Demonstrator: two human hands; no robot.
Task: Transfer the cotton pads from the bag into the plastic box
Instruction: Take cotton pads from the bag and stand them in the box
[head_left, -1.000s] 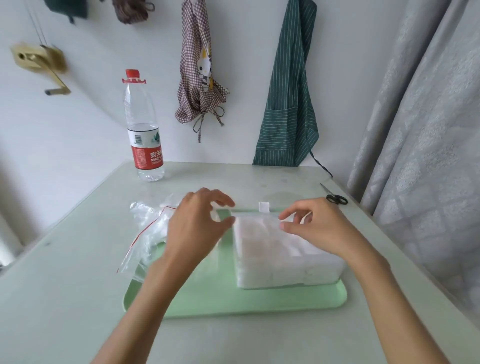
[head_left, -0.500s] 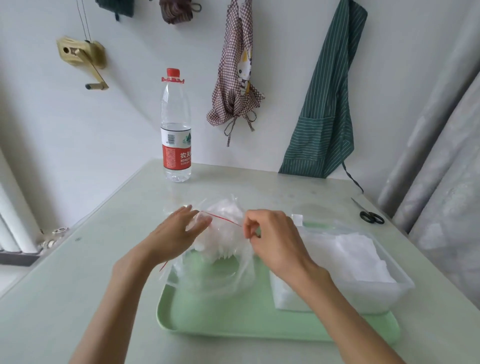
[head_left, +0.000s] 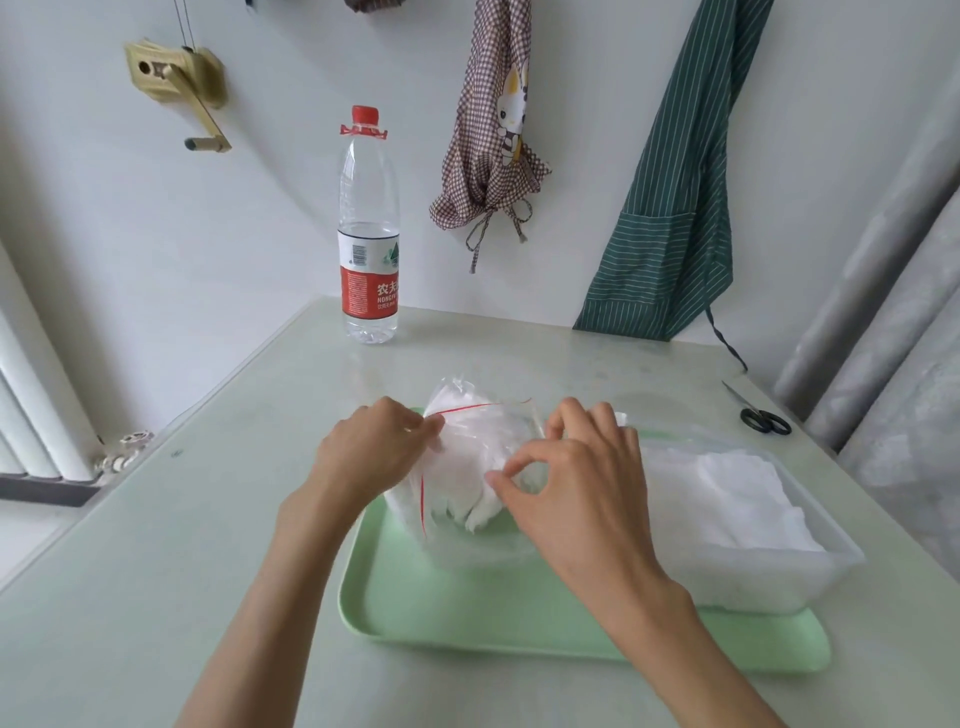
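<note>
- Head view — the bag (head_left: 470, 457), clear with a red zip line, stands on the left half of the green tray (head_left: 467, 618), its mouth turned up and toward the person; pads (head_left: 480, 512) show white through the film at its lower part.
- The left hand (head_left: 366, 449) pinches the bag's left edge by the red line, fingers (head_left: 428, 423) closed on the film — likely to hold the mouth steady and spread.
- The right hand (head_left: 576, 475) is at the bag's right side, thumb and forefinger curled into a ring with tips meeting on the film or a pad; which of the two I cannot tell. The pairing looks meant to part the opening so pads can be drawn out.
- The box (head_left: 748, 525) sits on the tray's right half, just beside the bag, open on top and already well filled with white pads — placed close so each carry is short.
- The tray keeps both together on the worktop (head_left: 156, 545).
- Far left stands a bottle (head_left: 368, 234); scissors (head_left: 763, 418) lie far right, well apart from the work.
- Judged from this, the bag holds a remainder and the task is late in its course.
</note>
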